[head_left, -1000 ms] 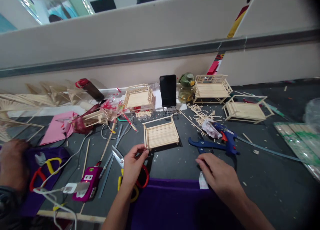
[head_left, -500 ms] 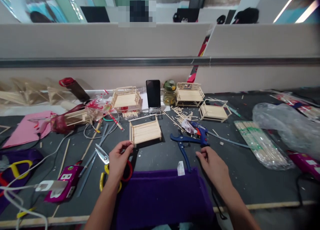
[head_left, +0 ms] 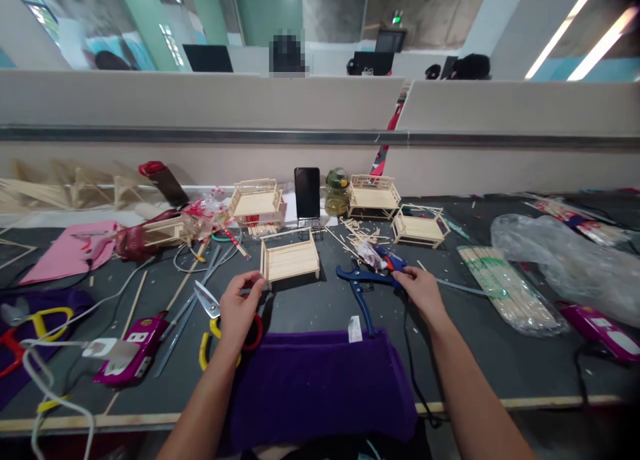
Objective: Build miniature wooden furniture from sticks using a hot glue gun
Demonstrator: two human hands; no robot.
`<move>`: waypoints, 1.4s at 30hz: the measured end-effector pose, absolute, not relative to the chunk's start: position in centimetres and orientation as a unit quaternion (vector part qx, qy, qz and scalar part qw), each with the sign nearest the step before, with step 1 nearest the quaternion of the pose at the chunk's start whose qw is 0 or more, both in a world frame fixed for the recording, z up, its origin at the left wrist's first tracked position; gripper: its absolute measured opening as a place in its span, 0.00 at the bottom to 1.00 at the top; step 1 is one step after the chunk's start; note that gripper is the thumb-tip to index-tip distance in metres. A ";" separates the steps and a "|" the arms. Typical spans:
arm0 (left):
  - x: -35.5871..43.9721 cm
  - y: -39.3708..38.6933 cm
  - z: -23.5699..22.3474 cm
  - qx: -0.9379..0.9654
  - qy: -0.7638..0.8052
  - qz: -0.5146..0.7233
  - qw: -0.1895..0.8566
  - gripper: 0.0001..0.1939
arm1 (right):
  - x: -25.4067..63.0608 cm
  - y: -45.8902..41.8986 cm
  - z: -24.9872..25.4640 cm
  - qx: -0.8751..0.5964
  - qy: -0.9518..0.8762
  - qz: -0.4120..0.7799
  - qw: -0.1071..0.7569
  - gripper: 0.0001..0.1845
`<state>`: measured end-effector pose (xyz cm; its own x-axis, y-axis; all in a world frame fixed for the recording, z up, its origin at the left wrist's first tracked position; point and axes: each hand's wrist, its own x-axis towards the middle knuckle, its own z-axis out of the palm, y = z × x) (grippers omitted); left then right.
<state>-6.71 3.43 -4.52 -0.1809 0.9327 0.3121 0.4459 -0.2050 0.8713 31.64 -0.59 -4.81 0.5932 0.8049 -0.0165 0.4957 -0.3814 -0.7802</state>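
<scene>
The right hand (head_left: 421, 292) has the blue glue gun (head_left: 393, 260) at its fingertips, leftward; I can't say if it's gripped.

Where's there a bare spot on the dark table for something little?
The table has good room between the right arm and the wrapped sticks, apart from specks. A smaller gap sits between the nearest wooden model and the purple cloth. It's crowded around the phone and loose sticks, and by the left hand, beside the scissors.
</scene>
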 end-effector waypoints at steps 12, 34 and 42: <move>6.0 0.6 0.1 0.794 0.426 0.382 0.204 0.10 | 31.6 -0.7 -4.2 -0.779 -0.390 0.251 0.423 0.24; 14.4 4.5 -2.8 0.850 0.447 0.251 0.124 0.12 | 32.3 -1.2 -2.9 -0.627 -0.238 0.359 0.650 0.22; 6.7 -0.3 -1.6 0.772 0.449 0.423 0.150 0.09 | 30.5 -4.4 1.4 -0.449 -0.223 0.529 0.685 0.15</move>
